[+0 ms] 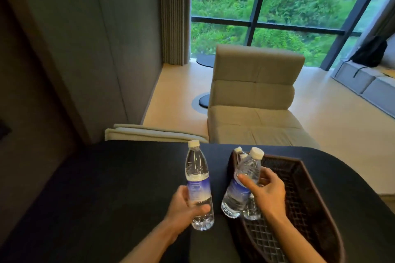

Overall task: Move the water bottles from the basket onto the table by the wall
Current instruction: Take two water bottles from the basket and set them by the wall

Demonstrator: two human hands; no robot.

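Dark table [106,188] carries one woven basket [299,198]; left hand [186,205] grasps one upright water bottle [197,181] over it, right hand [265,190] grips a second bottle [241,186] at the basket's edge, two more bottles [252,209] behind

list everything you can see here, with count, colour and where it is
clear plastic water bottles with white caps and blue labels: at least four; one in the left hand over the table, one in the right hand at the basket's left edge, the others in the basket behind it
dark brown woven basket: one, on the table's right side
black round-edged table: one, foreground
beige cushioned lounge chair: one, beyond the table
black backpack: one, on the grey window bench, far right
black-framed window: one, greenery outside
left hand: gripping a bottle's lower half
right hand: gripping a bottle's middle
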